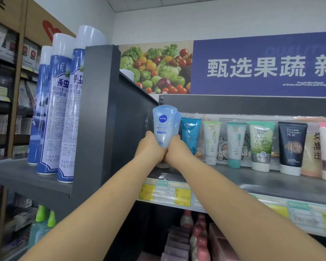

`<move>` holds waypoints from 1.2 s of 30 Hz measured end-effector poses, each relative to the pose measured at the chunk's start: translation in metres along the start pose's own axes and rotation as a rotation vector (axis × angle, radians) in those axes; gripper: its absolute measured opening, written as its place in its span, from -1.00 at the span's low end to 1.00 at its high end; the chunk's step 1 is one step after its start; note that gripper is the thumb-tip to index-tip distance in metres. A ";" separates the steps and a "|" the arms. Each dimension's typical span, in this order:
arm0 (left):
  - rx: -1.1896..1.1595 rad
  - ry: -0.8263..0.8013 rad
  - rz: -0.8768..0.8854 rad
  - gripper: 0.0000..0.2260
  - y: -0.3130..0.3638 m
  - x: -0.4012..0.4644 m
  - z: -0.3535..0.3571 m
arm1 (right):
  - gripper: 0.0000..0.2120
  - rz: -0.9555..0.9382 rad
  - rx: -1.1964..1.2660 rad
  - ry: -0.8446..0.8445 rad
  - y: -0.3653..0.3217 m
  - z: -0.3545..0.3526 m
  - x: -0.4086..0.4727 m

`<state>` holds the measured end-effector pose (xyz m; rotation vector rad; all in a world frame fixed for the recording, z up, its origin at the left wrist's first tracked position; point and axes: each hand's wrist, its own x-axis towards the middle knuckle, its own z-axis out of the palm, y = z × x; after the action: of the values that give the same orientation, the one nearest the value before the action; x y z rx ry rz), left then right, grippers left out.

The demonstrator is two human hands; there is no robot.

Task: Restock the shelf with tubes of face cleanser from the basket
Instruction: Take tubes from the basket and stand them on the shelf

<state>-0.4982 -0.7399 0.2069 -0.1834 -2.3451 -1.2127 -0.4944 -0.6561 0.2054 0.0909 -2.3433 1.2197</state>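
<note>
Both arms are stretched forward and up, meeting at the shelf's left end. The left hand (150, 147) and the right hand (175, 149) are pressed together side by side, fingers curled shut around the lower half of a pale blue, translucent plastic tube of face cleanser with a round dark-blue logo (165, 125). A second tube of the same kind seems to sit right behind it, though I can't be sure both are in the grip. Neither hand is nearer; the tube sits squarely between them.

The tube's long axis stands upright, flat crimped end up, cap end down and hidden behind the knuckles. Whether the cap already touches the grey metal shelf board (271, 178) I cannot tell.

Just right of the right hand, nearly touching it, stands a teal-blue tube (190, 133), then a white tube with a green top (211, 142) and more beyond. Left of the left hand rises the dark grey end panel (132, 129). So the slot lies straight ahead and down, tight between panel and teal neighbour; I'd judge a straight lowering is wanted. The basket is out of sight.
</note>
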 end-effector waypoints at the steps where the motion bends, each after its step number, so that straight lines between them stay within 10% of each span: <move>1: 0.005 0.000 0.004 -0.63 -0.001 0.000 0.000 | -0.59 0.007 -0.012 0.009 0.001 0.001 0.000; 13: 0.069 0.006 0.004 -0.61 -0.002 0.001 0.002 | -0.71 0.351 0.122 -0.105 -0.009 0.002 0.012; 21: 0.019 0.047 -0.006 -0.52 0.001 -0.009 -0.003 | -0.56 0.014 -0.403 -0.110 -0.008 -0.009 0.006; 27: -0.079 0.213 0.417 -0.57 0.011 -0.079 -0.008 | -0.53 -0.374 -0.502 0.045 -0.011 -0.055 -0.061; 31: -0.149 0.144 0.610 -0.56 -0.013 -0.161 0.005 | -0.50 -0.717 -0.497 0.169 0.030 -0.064 -0.147; 36: -0.128 -0.041 0.648 -0.55 -0.069 -0.251 0.045 | -0.46 -0.720 -0.545 0.074 0.118 -0.053 -0.234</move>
<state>-0.3191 -0.7199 0.0142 -0.9347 -1.9888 -1.0223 -0.3010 -0.5818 0.0356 0.6216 -2.1833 0.2298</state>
